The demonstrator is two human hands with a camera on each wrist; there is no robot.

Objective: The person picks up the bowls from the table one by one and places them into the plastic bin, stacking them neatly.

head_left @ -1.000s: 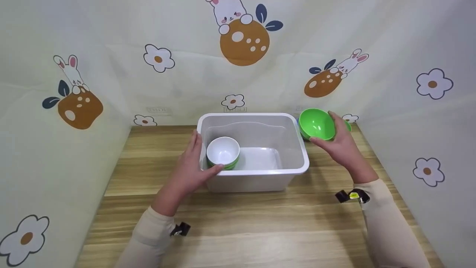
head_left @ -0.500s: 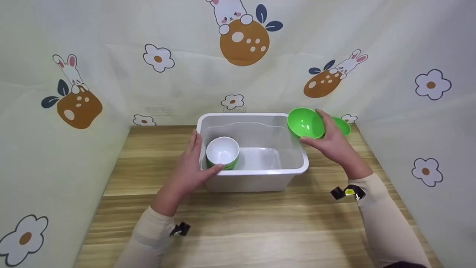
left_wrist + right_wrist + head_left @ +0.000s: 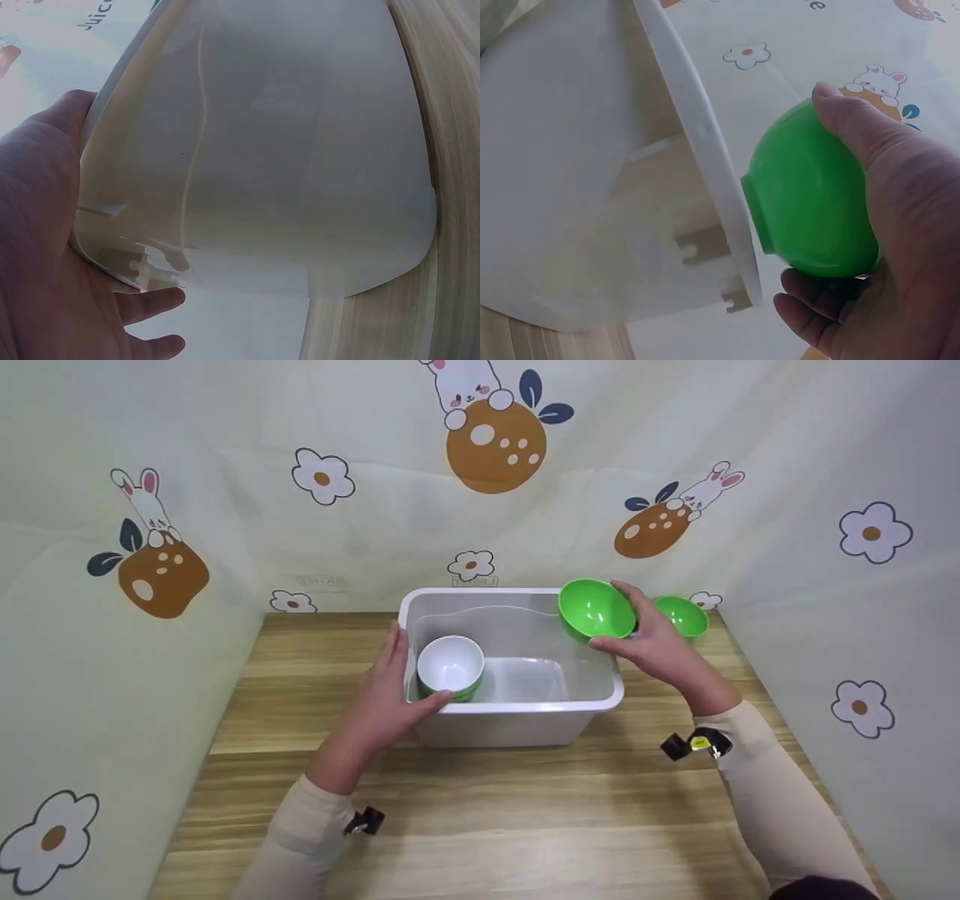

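Observation:
My right hand (image 3: 660, 649) grips a green bowl (image 3: 595, 610) by its side, tilted, over the right back corner of a white bin (image 3: 517, 707). In the right wrist view the green bowl (image 3: 810, 191) is near the bin's rim (image 3: 697, 127), between thumb and fingers. My left hand (image 3: 379, 701) lies on the bin's left front corner, thumb over the front rim and fingers along the left side; the left wrist view shows the hand (image 3: 56, 225) at the rim. Inside the bin at left stands a stack with a white bowl (image 3: 451, 664) on top and green below.
Another green bowl (image 3: 688, 619) sits on the wooden table (image 3: 495, 817) behind my right hand, near the back right corner. A patterned cloth (image 3: 375, 525) hangs at the back and both sides.
My right hand has carried the green bowl leftward, from beside the bin to over its right back corner. The other green bowl shows more fully. My left hand has stayed put.

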